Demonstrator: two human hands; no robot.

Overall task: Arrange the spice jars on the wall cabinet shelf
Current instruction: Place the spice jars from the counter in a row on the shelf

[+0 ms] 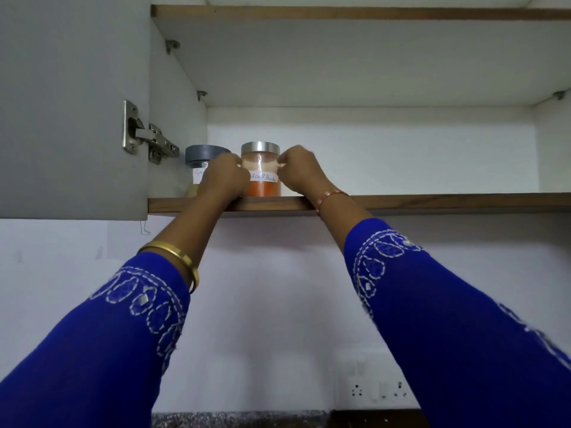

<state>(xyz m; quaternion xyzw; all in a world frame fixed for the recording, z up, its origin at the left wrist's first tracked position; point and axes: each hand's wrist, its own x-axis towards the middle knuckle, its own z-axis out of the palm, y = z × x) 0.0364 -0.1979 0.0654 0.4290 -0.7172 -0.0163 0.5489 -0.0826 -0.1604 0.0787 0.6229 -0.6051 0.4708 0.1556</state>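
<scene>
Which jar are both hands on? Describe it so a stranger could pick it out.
Look at the lower shelf of the open wall cabinet, near its left end. Two jars stand there; it is the right jar, between both hands, with orange powder and a shiny silver lid, unlike the dark-lidded jar beside it.

grey-lidded jar: label half hidden by left hand | shelf: cut off right

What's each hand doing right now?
Left hand: closed on the chilli powder jar, left side.
Right hand: closed on the same jar, right side.
</scene>
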